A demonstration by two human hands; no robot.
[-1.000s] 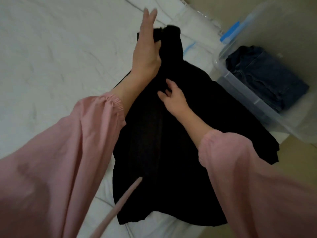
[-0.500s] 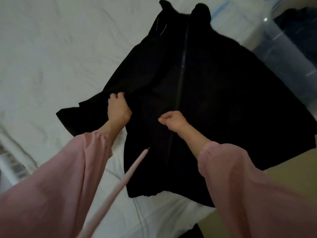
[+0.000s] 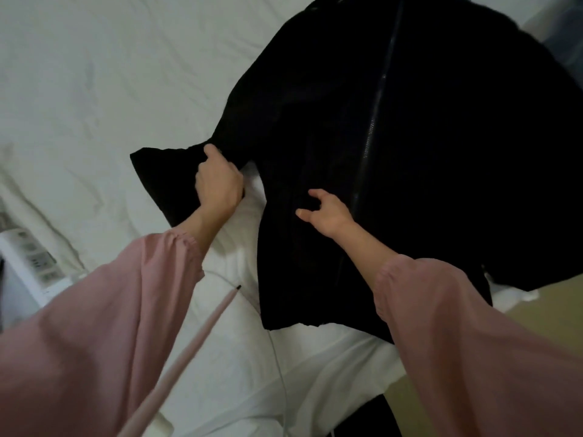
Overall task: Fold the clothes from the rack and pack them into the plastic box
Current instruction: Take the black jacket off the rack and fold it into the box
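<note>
A rumpled white sheet (image 3: 94,89) covers the bed, with a strip of tan floor (image 3: 536,307) at its right edge. Nearest the camera, two pink cuffs (image 3: 176,250) frame the view, and a pink drawstring (image 3: 189,339) hangs between them over a thin white cable (image 3: 277,345) lying on the sheet. Well to the left of the fingers stands a white appliance (image 3: 28,266). The left hand (image 3: 217,184) has its fingers curled tightly round the jacket sleeve (image 3: 161,175), bunching the cloth near the cuff end, which juts out to the left of the knuckles. The right hand (image 3: 328,212) rests on the front of the black jacket (image 3: 441,152), its thumb and fingers spread and loosely bent, gripping nothing. The zip (image 3: 369,137) runs just to the right of those fingertips and on beyond them towards the collar. The jacket lies front up on the sheet, its right side hanging over the bed's edge. Far beyond the fingers, at top right, shows a blurred corner of the plastic box (image 3: 568,39).
</note>
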